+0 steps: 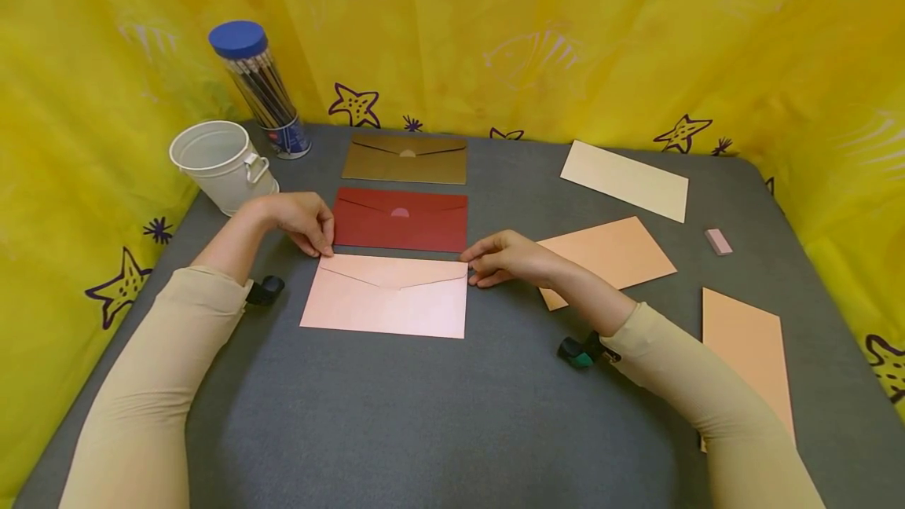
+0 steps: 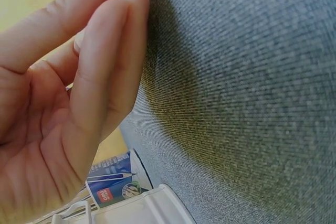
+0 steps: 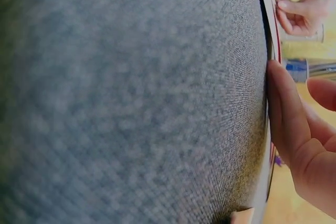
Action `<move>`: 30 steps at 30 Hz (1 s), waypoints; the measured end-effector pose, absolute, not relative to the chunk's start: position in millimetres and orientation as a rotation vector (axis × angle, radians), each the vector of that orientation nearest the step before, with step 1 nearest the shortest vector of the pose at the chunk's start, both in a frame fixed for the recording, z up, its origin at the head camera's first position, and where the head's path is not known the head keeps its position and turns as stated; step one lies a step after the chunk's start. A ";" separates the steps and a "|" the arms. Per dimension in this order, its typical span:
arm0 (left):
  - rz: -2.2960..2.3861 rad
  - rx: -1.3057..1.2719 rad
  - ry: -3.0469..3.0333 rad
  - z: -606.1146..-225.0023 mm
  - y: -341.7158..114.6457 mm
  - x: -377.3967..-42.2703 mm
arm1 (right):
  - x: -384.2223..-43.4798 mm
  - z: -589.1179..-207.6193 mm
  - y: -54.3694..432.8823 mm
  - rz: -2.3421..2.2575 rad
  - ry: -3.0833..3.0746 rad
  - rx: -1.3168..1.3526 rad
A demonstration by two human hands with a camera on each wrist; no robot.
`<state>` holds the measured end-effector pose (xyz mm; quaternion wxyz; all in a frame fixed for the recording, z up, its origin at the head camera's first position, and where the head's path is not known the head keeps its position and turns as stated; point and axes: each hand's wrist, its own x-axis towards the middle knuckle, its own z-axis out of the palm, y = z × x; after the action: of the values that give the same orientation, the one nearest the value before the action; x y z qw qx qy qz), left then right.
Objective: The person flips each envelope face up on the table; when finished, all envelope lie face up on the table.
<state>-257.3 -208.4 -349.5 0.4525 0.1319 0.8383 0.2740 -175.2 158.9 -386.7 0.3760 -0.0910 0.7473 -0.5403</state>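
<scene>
A pale pink envelope (image 1: 396,313) lies flap side up on the grey table, just in front of a red envelope (image 1: 401,230). My left hand (image 1: 302,222) bends down at the pink envelope's back left corner, its fingertips touching the edge there. At the opposite back corner, my right hand (image 1: 512,258) touches the envelope with extended fingertips; in the right wrist view the nearer fingers (image 3: 286,108) rest along its edge. The left wrist view shows long, nearly straight fingers (image 2: 100,56) close to the corner. Behind the red one lies a gold envelope (image 1: 404,167).
A white bucket (image 1: 226,179) and a tall blue-lidded tub of pencils (image 1: 261,89) stand at back left. On the right lie a cream envelope (image 1: 625,179), a peach envelope (image 1: 615,246), another peach envelope (image 1: 745,336) partly under my forearm, and a pink eraser (image 1: 719,242).
</scene>
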 end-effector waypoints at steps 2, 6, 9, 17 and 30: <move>0.682 0.327 2.076 -348.6 -207.9 -256.8 | -174.9 -386.9 159.1 -1.378 1.924 -0.239; 0.693 0.324 2.103 -347.6 -206.1 -256.3 | -174.5 -387.4 159.6 -1.376 1.939 -0.245; 0.710 0.332 2.127 -347.5 -204.5 -257.0 | -174.5 -387.7 160.0 -1.372 1.949 -0.245; 0.726 0.382 2.183 -341.7 -196.2 -258.4 | -175.5 -386.0 162.2 -1.339 2.000 -0.239; 0.927 0.493 2.227 -339.8 -159.2 -263.5 | -186.8 -374.5 181.3 -1.413 2.074 -0.261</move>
<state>-263.5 -159.2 -339.8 0.3333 0.1888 0.8528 0.3549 -186.8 181.3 -374.5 0.3041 -0.0985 0.7830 -0.5336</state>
